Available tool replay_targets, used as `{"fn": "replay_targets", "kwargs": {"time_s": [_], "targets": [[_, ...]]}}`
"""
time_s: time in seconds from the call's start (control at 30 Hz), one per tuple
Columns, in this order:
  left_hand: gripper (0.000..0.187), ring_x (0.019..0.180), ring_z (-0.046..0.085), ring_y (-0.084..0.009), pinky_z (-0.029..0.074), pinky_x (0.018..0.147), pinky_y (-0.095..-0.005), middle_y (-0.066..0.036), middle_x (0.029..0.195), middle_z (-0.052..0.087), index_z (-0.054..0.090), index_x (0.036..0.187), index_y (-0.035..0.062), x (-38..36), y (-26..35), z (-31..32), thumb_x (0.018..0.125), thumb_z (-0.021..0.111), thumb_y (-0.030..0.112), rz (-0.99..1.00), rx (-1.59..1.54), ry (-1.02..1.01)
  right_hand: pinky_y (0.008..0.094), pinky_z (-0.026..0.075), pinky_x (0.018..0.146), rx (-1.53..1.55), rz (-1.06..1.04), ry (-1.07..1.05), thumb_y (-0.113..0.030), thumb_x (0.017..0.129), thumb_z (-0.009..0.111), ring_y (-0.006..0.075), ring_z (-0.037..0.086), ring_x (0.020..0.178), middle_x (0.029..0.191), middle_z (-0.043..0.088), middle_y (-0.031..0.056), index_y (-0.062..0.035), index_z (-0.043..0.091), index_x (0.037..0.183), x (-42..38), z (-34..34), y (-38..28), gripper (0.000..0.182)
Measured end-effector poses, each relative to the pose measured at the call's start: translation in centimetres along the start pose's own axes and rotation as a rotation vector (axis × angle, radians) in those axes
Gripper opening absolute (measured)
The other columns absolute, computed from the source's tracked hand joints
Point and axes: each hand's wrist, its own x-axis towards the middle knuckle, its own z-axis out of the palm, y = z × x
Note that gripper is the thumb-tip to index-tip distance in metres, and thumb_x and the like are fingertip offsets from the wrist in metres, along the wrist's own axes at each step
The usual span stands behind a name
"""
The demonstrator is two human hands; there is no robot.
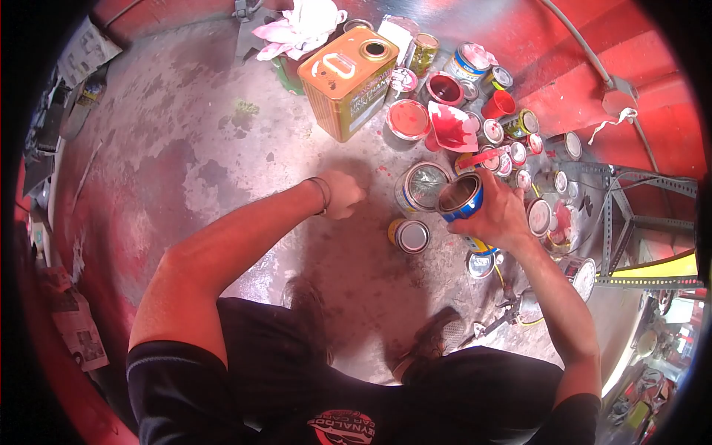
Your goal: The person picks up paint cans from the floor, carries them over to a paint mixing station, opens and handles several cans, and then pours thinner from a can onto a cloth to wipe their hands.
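Observation:
An open blue can is in my right hand, tilted, with its dark inside showing. Just left of it, a wider can stands on the floor, and below that a smaller closed can. My left hand is closed above the floor, left of the wider can; whether anything is in its fingers is hidden. The large orange metal tin stands beyond my left hand. Near it are a can with a red-stained lid and a red-splashed cup.
Many paint cans and a red cup crowd the floor at the upper right. A metal shelf frame stands at the right. A pinkish cloth lies behind the orange tin. A spray gun is near my right forearm.

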Motion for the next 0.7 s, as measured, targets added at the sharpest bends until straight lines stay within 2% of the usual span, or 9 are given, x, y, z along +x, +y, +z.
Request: {"fn": "replay_targets", "kwargs": {"time_s": [0.1, 0.2, 0.3, 0.33, 0.43, 0.47, 0.57, 0.67, 0.7], "targets": [[0.032, 0.104, 0.077, -0.0403, 0.060, 0.092, -0.0539, -0.018, 0.108, 0.080, 0.079, 0.113, 0.0094, 0.3, 0.0, -0.1, 0.093, 0.072, 0.034, -0.008, 0.000, -0.008, 0.0554, 0.043, 0.112, 0.172, -0.026, 0.012, -0.044, 0.066, 0.099, 0.0346, 0.069, 0.129, 0.134, 0.074, 0.0138, -0.0129, 0.046, 0.155, 0.2, 0.7, 0.9, 0.108], [0.031, 0.102, 0.076, -0.0404, 0.060, 0.092, -0.0537, -0.018, 0.104, 0.080, 0.078, 0.111, 0.0088, 0.7, -0.2, 0.0, 0.092, 0.073, 0.033, 0.005, -0.003, 0.014, 0.0559, 0.046, 0.113, 0.397, -0.102, 0.111, -0.039, 0.065, 0.102, 0.0353, 0.070, 0.129, 0.135, 0.074, 0.0145, -0.0103, 0.046, 0.153, -0.4, 2.4, 2.6, 0.108], [0.029, 0.100, 0.076, -0.0406, 0.060, 0.092, -0.0534, -0.017, 0.101, 0.079, 0.076, 0.109, 0.0086, 1.0, -0.4, 0.3, 0.092, 0.074, 0.032, 0.017, 0.018, 0.030, 0.0565, 0.047, 0.114, 0.732, -0.116, 0.162, -0.036, 0.063, 0.104, 0.0354, 0.072, 0.126, 0.133, 0.075, 0.0145, -0.0072, 0.045, 0.152, -1.4, 3.9, 3.8, 0.110], [0.029, 0.099, 0.076, -0.0408, 0.060, 0.092, -0.0535, -0.017, 0.101, 0.079, 0.076, 0.109, 0.0089, 1.3, -0.5, 0.6, 0.092, 0.074, 0.032, 0.022, 0.027, 0.035, 0.0525, 0.048, 0.116, 0.771, -0.126, 0.178, -0.032, 0.063, 0.105, 0.0327, 0.069, 0.131, 0.138, 0.071, 0.0144, -0.0061, 0.045, 0.152, -1.7, 4.5, 4.4, 0.110], [0.027, 0.099, 0.076, -0.0410, 0.060, 0.091, -0.0536, -0.017, 0.103, 0.078, 0.077, 0.108, 0.0098, 1.6, -0.4, 0.6, 0.092, 0.073, 0.032, 0.010, 0.036, 0.016, 0.0462, 0.050, 0.117, 0.449, -0.115, 0.286, -0.027, 0.065, 0.105, 0.0304, 0.065, 0.136, 0.145, 0.065, 0.0141, -0.0074, 0.044, 0.153, -2.3, 6.7, 7.6, 0.109], [0.027, 0.100, 0.076, -0.0409, 0.060, 0.091, -0.0536, -0.017, 0.103, 0.078, 0.077, 0.107, 0.0101, 1.6, -0.3, 0.5, 0.092, 0.073, 0.032, 0.001, 0.036, 0.006, 0.0414, 0.050, 0.118, 0.522, -0.108, 0.263, -0.022, 0.066, 0.105, 0.0286, 0.060, 0.141, 0.148, 0.060, 0.0138, -0.0072, 0.042, 0.155, -2.3, 7.6, 8.6, 0.109], [0.028, 0.100, 0.077, -0.0401, 0.061, 0.090, -0.0532, -0.019, 0.104, 0.080, 0.080, 0.102, 0.0088, 1.4, -0.1, 0.8, 0.091, 0.071, 0.032, -0.032, 0.027, 0.027, 0.0424, 0.049, 0.119, 0.874, -0.152, 0.247, -0.022, 0.066, 0.105, 0.0279, 0.060, 0.140, 0.148, 0.061, 0.0140, -0.0057, 0.039, 0.157, -2.4, 10.5, 10.4, 0.114], [0.032, 0.100, 0.076, -0.0381, 0.060, 0.089, -0.0526, -0.015, 0.102, 0.077, 0.074, 0.117, 0.0121, 0.4, -0.2, 0.5, 0.093, 0.072, 0.034, -0.087, 0.010, -0.084, 0.0425, 0.049, 0.119, 0.932, -0.162, 0.207, -0.025, 0.067, 0.106, 0.0269, 0.060, 0.140, 0.148, 0.060, 0.0143, -0.0032, 0.036, 0.158, -2.7, 12.2, 11.7, 0.117], [0.033, 0.100, 0.076, -0.0373, 0.060, 0.089, -0.0521, -0.014, 0.102, 0.077, 0.074, 0.118, 0.0125, -0.1, -0.2, 0.5, 0.094, 0.072, 0.034, -0.091, -0.006, -0.064, 0.0425, 0.049, 0.118, 0.956, -0.184, 0.190, -0.025, 0.067, 0.106, 0.0267, 0.060, 0.140, 0.148, 0.060, 0.0144, -0.0029, 0.035, 0.158, -2.7, 12.7, 12.2, 0.118]]}}
